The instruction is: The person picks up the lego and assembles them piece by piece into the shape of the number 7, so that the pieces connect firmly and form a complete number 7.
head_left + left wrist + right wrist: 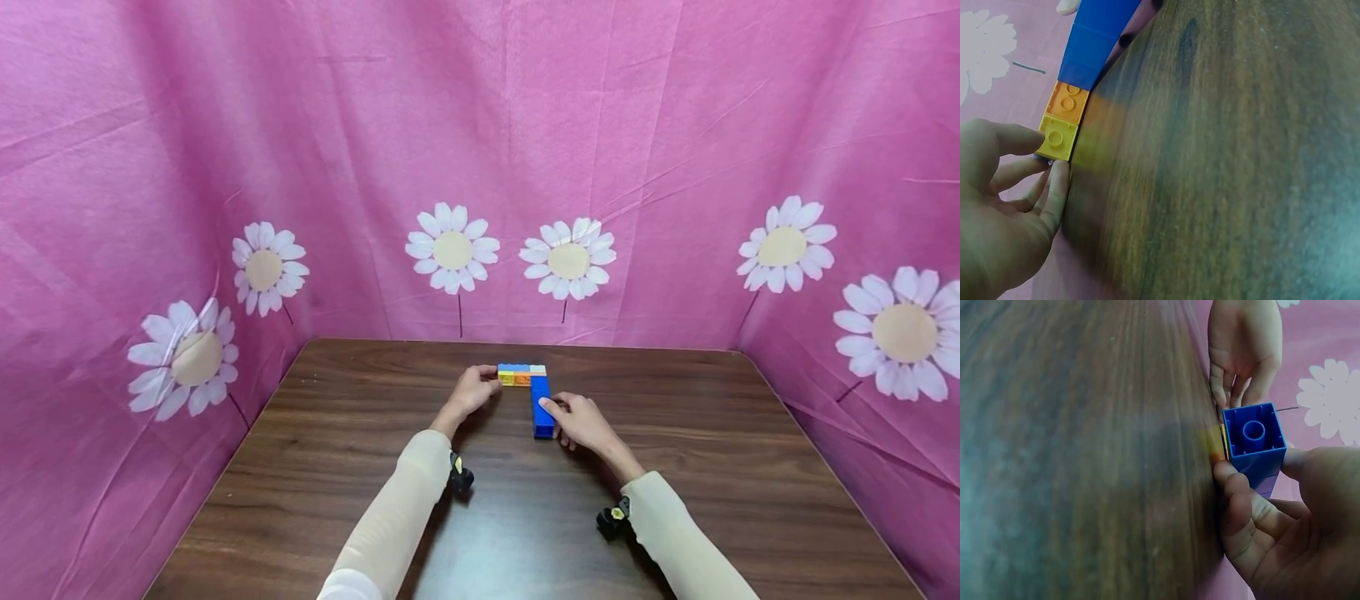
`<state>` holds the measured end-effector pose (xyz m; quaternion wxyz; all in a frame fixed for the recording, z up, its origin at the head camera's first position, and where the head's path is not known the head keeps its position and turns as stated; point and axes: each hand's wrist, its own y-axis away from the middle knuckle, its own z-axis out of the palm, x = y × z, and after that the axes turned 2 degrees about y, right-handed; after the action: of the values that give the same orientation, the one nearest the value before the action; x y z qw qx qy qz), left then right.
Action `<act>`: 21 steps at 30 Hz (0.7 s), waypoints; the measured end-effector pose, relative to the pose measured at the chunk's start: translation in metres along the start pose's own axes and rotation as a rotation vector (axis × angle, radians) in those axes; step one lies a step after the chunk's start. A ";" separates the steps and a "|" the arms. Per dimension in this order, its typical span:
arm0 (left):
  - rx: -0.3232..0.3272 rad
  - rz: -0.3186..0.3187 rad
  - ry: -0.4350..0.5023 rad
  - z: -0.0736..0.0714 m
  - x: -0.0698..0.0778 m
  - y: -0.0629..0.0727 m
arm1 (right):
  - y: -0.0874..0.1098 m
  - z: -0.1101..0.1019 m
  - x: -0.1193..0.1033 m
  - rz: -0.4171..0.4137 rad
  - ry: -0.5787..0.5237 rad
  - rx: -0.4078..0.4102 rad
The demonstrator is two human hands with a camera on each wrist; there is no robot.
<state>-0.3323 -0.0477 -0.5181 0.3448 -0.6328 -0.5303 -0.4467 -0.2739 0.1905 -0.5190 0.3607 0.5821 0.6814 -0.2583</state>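
Note:
An L-shaped piece of joined toy building bricks lies on the wooden table. Its longer arm is a column of blue bricks (pixel 541 407), with the hollow underside of the end brick (pixel 1254 432) facing the person. The other arm reaches left, with a yellow brick (pixel 1057 139) at its tip and an orange brick (pixel 1067 103) between yellow and blue. Light blue bricks and a white one (pixel 537 369) line its far side. My left hand (pixel 476 390) pinches the yellow end between thumb and fingers. Around the blue column's near part, my right hand (pixel 583 421) grips from the right.
The brown wooden table (pixel 330 500) is walled by a pink curtain (pixel 360 150) printed with large white daisies. Its far edge runs just beyond the bricks. Small black wrist cameras (pixel 611 521) sit at both cream sleeves (pixel 397 508).

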 end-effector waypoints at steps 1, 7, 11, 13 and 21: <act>-0.003 -0.003 0.002 0.000 0.000 0.000 | 0.001 0.000 0.000 -0.001 0.006 0.004; -0.008 0.003 0.019 0.001 -0.002 -0.001 | 0.005 -0.003 0.003 0.015 0.068 -0.003; -0.005 0.018 0.040 0.002 -0.002 0.000 | 0.008 -0.005 0.003 0.029 0.086 -0.061; -0.004 0.020 0.048 0.001 -0.002 0.000 | 0.010 -0.006 0.002 0.021 0.092 -0.093; -0.013 0.021 0.070 0.000 -0.002 0.002 | 0.009 -0.007 0.004 -0.018 0.104 -0.120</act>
<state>-0.3306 -0.0483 -0.5197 0.3639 -0.6246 -0.5081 -0.4684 -0.2662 0.1995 -0.5171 0.3565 0.5660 0.7187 -0.1897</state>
